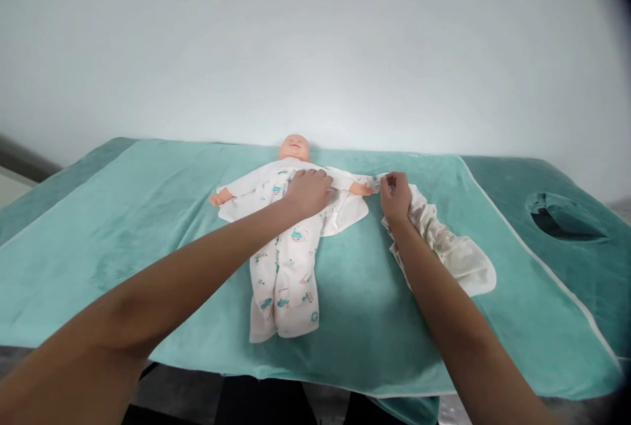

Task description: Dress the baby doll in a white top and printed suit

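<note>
A baby doll (294, 146) lies on its back, head toward the wall and arms spread, in a white shirt. A white printed baby romper (297, 234) covers its front and legs. On the doll's chest rests my left hand (311, 191), fingers bent against the romper cloth, fingertips hidden. To the right, my right hand (395, 195) pinches the end of a printed sleeve (375, 184), beside the doll's bare hand (361, 188). A crumpled off-white cloth garment (456, 251) lies partly beneath my right wrist and forearm.
A green cloth (123, 247) with white edging covers the padded table. A darker green cover (513, 182) at the right has an oval opening (562, 223). A pale wall (315, 50) stands directly behind the table.
</note>
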The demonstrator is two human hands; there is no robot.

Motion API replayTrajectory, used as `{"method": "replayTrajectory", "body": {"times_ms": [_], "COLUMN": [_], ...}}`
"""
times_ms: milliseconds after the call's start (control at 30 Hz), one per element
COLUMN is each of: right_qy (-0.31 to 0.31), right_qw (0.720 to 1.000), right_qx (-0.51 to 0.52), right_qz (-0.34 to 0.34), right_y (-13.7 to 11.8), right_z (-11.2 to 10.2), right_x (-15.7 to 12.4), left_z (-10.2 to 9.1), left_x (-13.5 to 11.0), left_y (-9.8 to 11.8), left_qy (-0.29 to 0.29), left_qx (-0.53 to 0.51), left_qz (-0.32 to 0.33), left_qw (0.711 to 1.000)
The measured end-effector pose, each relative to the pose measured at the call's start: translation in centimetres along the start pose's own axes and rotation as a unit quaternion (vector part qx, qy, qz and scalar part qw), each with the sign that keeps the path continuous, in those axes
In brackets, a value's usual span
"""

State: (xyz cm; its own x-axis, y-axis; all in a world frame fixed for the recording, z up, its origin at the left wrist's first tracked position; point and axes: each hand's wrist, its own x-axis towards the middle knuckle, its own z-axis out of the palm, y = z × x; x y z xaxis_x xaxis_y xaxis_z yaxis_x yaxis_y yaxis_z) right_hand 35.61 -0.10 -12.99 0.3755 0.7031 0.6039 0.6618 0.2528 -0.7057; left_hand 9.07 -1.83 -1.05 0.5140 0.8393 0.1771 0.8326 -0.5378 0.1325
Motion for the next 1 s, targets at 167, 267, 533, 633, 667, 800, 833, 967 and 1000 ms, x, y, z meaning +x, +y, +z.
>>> {"method": "replayTrajectory", "body": {"times_ms": [167,267,533,633,667,800,833,967,1000], "right_qy": [-0.028,-0.119,-0.139,-0.145,-0.148,-0.121,-0.114,-0.127,-0.134], "right_qw": [0.994,0.973,0.933,0.931,0.930,0.932,0.933,0.934,0.933], "right_qx": [0.096,0.195,0.290,0.290,0.292,0.301,0.298,0.281,0.278], "right_qz": [-0.039,0.014,0.164,0.167,0.167,0.163,0.163,0.180,0.186], "right_y": [-6.5,-10.7,-13.2,-12.9,-12.8,-13.0,-13.0,-13.7,-13.8], "right_z": [0.3,3.4,11.4,11.4,11.3,11.5,11.6,11.3,11.2], "right_x": [-3.3,-6.0,-7.0,-6.5,-6.4,-6.6,-6.6,-6.5,-6.5], "left_z": [0.5,3.4,6.9,6.4,6.4,7.0,7.2,7.1,6.9], "left_x": [-4.7,-5.9,-7.2,-7.1,-7.0,-6.6,-6.6,-6.6,-6.7], "left_y": [-5.9,-9.6,-12.0,-11.9,-12.0,-12.6,-12.7,-12.5,-12.3], "left_qy": [0.239,0.297,0.279,0.271,0.268,0.256,0.253,0.253,0.252], "left_qx": [-0.277,-0.417,-0.512,-0.518,-0.518,-0.522,-0.520,-0.492,-0.486], "left_qz": [-0.133,-0.246,-0.280,-0.285,-0.288,-0.274,-0.270,-0.284,-0.289], "left_qw": [0.921,0.823,0.763,0.760,0.759,0.766,0.769,0.783,0.786]}}
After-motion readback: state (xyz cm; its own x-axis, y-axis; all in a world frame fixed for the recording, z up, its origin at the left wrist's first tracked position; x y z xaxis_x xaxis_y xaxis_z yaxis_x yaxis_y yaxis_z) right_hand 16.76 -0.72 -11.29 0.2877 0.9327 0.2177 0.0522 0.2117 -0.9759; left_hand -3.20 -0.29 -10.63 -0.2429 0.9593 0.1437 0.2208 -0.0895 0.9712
